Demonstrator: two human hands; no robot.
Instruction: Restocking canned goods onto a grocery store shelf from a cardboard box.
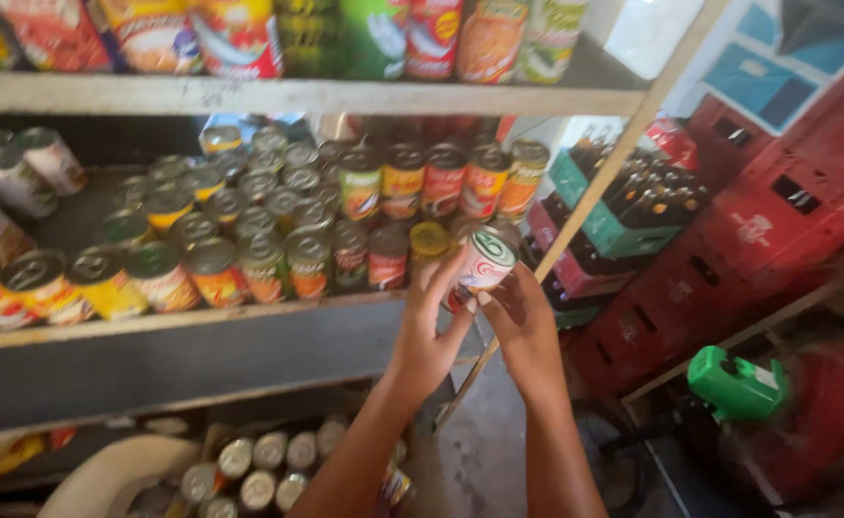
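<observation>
Both my hands are raised in front of the middle shelf. Between them is a small tin can with a white and red label and a pull-tab lid, tilted toward me. My left hand grips the can from the left and below. My right hand holds it from the right, fingertips on the can's side. The can hangs just off the right end of the wooden shelf, close to a row of similar tins standing along the shelf's front edge.
Many tins fill the middle shelf, with more on the top shelf and below. A slanted wooden post runs beside my hands. Red and green bottle crates stack at right; a green object sits lower right.
</observation>
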